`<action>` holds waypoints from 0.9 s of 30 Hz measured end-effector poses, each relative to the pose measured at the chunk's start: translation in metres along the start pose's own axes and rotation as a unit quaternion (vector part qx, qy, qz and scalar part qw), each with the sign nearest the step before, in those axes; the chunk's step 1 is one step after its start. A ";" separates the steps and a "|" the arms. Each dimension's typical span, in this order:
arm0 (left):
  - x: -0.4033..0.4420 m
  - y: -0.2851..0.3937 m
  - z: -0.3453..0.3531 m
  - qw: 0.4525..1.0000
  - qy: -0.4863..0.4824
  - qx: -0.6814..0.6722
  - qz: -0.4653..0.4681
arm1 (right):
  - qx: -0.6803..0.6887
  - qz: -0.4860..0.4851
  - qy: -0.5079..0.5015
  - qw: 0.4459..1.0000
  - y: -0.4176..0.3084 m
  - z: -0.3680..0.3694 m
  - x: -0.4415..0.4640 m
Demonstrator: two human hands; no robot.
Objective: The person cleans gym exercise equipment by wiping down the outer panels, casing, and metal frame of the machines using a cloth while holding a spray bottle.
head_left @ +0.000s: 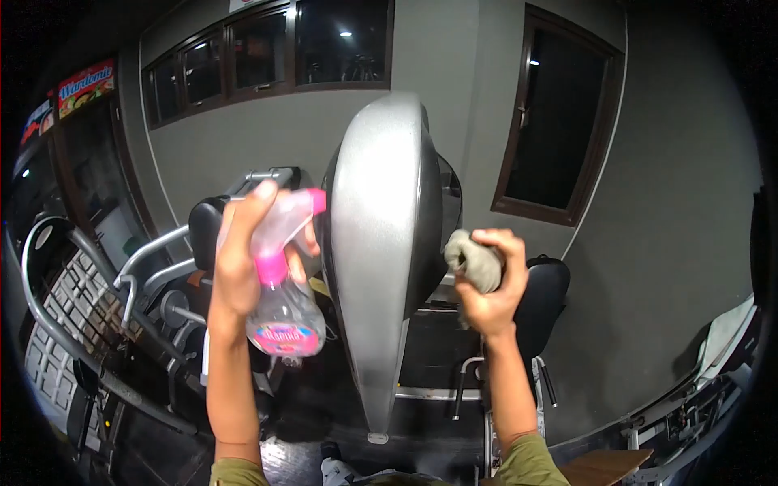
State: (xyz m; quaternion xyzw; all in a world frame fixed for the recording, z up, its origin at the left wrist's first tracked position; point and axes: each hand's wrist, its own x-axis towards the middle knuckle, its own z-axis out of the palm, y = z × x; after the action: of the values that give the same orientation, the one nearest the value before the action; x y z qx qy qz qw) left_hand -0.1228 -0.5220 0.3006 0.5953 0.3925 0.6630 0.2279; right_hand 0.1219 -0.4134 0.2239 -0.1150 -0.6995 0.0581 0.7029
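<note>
My left hand (239, 255) is closed around the neck of a clear spray bottle (288, 320) with a pink and white trigger head and a pink label. Its pink nozzle points right, toward a large silver machine cover (377, 219) with black sides that stands upright between my hands. On the other side of the cover, my right hand (496, 296) grips a bunched grey-green cloth (476, 263). The cloth is close to the cover's black side; whether they touch I cannot tell.
Gym machines with silver frames (154, 259) stand at the left. A black padded seat (545, 304) is beyond my right hand. Behind are a grey wall (673, 162) and dark windows (340, 44). A brown board (608, 467) lies at the lower right.
</note>
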 end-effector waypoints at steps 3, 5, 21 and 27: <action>0.033 0.011 0.002 0.999 0.004 0.031 0.035 | -0.004 -0.020 -0.045 0.999 -0.020 -0.004 0.051; 0.048 0.015 0.002 0.999 0.024 0.026 0.037 | -0.017 -0.015 -0.068 0.997 -0.032 -0.001 0.079; 0.092 -0.043 -0.064 0.952 -0.245 -0.181 0.007 | -0.364 -0.074 -0.305 0.877 -0.044 0.088 0.176; 0.107 -0.070 -0.066 0.913 -0.321 -0.251 0.003 | -0.388 -0.160 -0.268 0.867 -0.093 0.060 0.074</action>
State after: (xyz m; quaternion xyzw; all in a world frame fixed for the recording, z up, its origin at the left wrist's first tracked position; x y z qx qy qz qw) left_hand -0.2186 -0.4154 0.3112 0.7005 0.1165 0.5136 0.4816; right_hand 0.0556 -0.4810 0.3180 -0.2451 -0.8361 -0.3021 0.3867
